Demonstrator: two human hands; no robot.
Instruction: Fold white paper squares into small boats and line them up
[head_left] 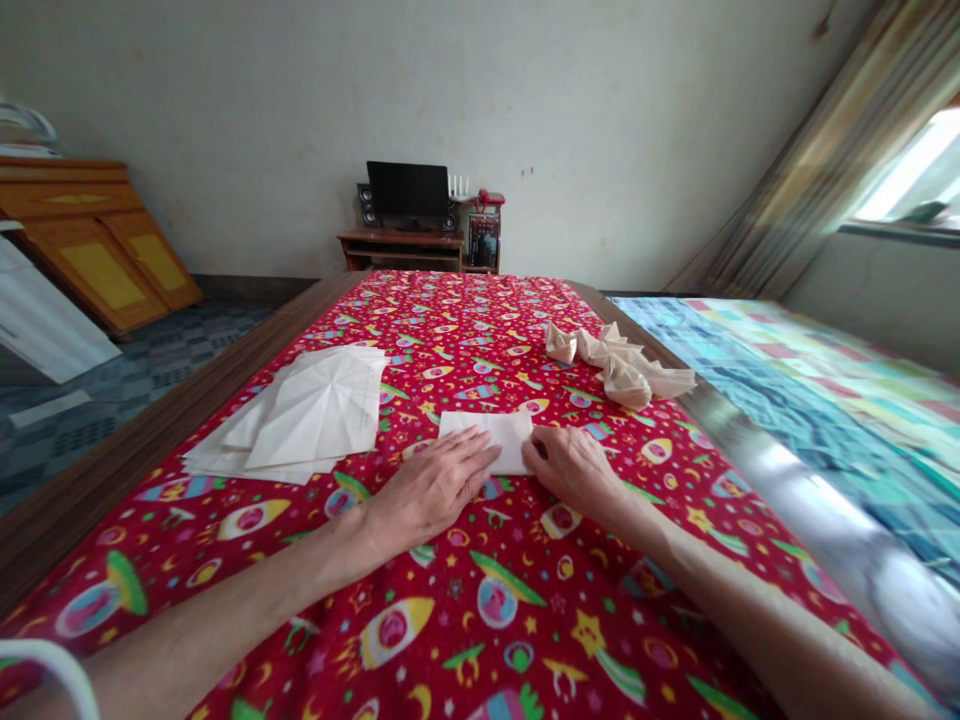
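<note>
A small folded white paper (491, 432) lies on the red rocket-print tablecloth (465, 600) in front of me. My left hand (431, 488) rests flat on its near left part, fingers stretched out over it. My right hand (568, 466) presses on the paper's right edge with its fingers curled down; what lies under the fingertips is hidden. A stack of creased white paper sheets (307, 415) lies to the left of my hands.
A heap of folded beige paper shapes (619, 362) sits at the table's right side. A bed with a patchwork blanket (787, 400) runs along the right. A wooden cabinet (97, 240) stands at the left, a monitor on a low desk (409, 195) by the far wall.
</note>
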